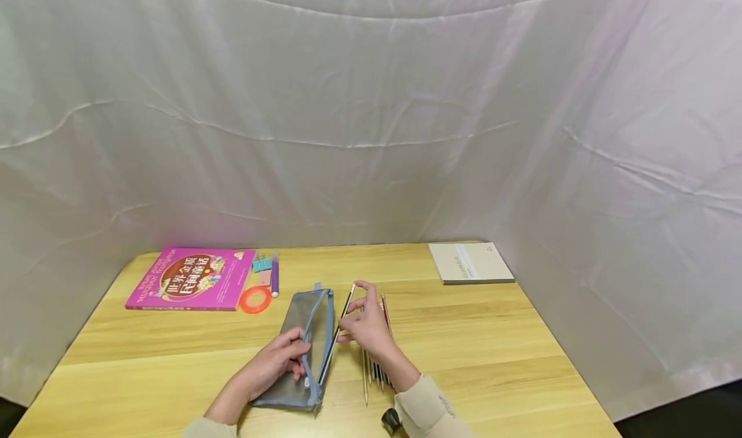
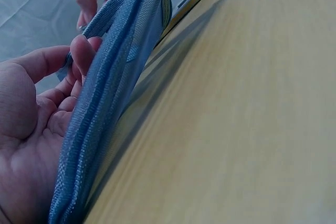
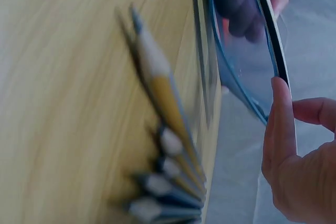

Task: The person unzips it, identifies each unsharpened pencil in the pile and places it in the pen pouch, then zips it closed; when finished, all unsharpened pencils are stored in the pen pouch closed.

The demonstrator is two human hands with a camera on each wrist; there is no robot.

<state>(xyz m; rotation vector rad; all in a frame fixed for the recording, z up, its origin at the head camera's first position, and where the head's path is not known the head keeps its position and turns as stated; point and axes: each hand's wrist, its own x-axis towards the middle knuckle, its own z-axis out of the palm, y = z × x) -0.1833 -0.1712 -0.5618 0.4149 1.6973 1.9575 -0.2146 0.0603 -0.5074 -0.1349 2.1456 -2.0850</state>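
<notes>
A blue-edged mesh pencil case point(image 1: 297, 312) lies on the table with its long zipped mouth spread apart. My left hand point(image 1: 275, 362) grips the near rim of the case; in the left wrist view, thumb and finger pinch its blue edge point(image 2: 100, 98). My right hand point(image 1: 371, 325) pinches a slim black-and-white pencil point(image 1: 350, 297) by its upper part. That pencil slants down into the case's mouth, its lower end within the opening. Beside the right forearm lies a row of sharpened pencils point(image 1: 366, 377), partly covered by the hand; their points point(image 3: 170, 142) show in the right wrist view.
A small black pencil sharpener point(image 1: 391, 420) sits by the right sleeve. At the back left are a pink book point(image 1: 232, 277), an orange tape roll point(image 1: 255, 299), a purple marker point(image 1: 275, 274) and a blue clip point(image 1: 262, 264). A pale notebook point(image 1: 472, 263) lies back right.
</notes>
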